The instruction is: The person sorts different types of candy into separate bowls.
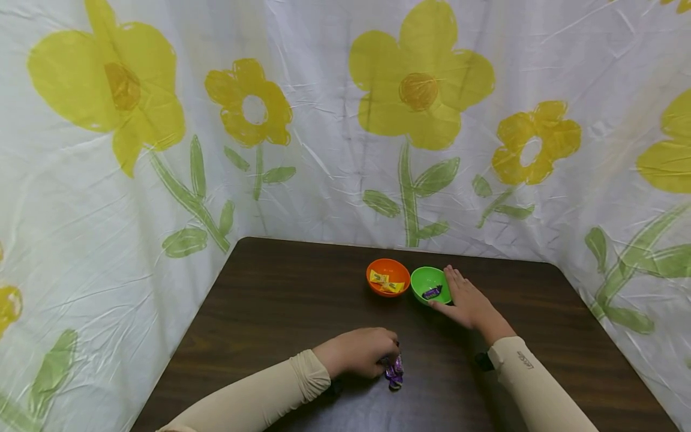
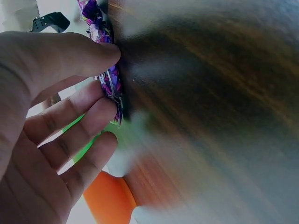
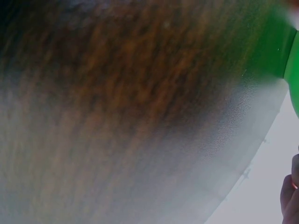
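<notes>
My left hand (image 1: 363, 353) pinches a purple-wrapped candy (image 2: 110, 81) between thumb and fingers, low over the table. In the head view, purple wrappers (image 1: 394, 375) show at the fingertips; how many is unclear because the hand covers part of them. Farther back, my right hand (image 1: 468, 302) touches the right side of a green bowl (image 1: 423, 275), its fingers fairly straight and the thumb spread along the near rim. One purple-wrapped candy (image 1: 432, 292) lies inside that bowl. In the right wrist view only a bit of the green bowl (image 3: 293, 74) and some fingers (image 3: 290, 196) appear at the edge.
An orange bowl (image 1: 385, 264) holding yellow-wrapped candies (image 1: 392, 287) stands just left of the green bowl. Both are near the back of the dark wooden table (image 1: 281, 288). A white curtain (image 1: 313, 180) with yellow flowers hangs behind and around the table.
</notes>
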The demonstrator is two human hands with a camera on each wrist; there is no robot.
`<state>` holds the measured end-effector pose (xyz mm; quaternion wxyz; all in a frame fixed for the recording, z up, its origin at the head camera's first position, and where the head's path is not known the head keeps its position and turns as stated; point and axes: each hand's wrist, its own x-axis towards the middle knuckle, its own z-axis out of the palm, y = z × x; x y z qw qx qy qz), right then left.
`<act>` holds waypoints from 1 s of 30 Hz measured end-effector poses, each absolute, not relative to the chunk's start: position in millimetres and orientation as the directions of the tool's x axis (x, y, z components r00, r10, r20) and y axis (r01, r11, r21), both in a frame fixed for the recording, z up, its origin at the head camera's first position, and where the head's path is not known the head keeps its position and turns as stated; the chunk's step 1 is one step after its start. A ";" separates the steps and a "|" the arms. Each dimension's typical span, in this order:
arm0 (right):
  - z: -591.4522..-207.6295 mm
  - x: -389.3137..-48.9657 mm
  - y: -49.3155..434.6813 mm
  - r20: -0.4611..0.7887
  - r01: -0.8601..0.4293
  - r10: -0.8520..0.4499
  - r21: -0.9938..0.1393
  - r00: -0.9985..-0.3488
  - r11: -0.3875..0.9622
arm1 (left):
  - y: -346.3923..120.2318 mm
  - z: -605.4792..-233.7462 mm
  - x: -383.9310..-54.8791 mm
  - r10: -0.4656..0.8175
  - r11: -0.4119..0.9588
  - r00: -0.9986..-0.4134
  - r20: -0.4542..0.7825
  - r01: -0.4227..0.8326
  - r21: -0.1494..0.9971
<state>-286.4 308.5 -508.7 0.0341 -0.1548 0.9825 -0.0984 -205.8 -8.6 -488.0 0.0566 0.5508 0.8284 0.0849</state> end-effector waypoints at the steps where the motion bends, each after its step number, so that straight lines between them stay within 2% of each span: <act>1: -509.0 -286.5 308.6 -0.034 -0.297 -0.310 -0.204 -0.950 0.933 | -8.8 -487.7 -205.5 0.920 0.383 -0.391 0.001 0.902 0.197; 7: -510.7 -286.0 308.6 -0.025 -0.297 -0.310 -0.212 -0.951 0.931 | -8.8 -486.2 -202.9 0.910 0.409 -0.415 0.002 0.899 0.159; 15: -511.3 -285.4 307.9 -0.018 -0.298 -0.309 -0.214 -0.951 0.930 | -7.0 -489.5 -202.1 0.920 0.392 -0.392 -0.010 0.919 0.047; 30: -510.1 -285.8 307.8 -0.017 -0.292 -0.303 -0.223 -0.953 0.930 | -8.9 -485.9 -200.7 0.923 0.380 -0.384 0.021 0.919 0.103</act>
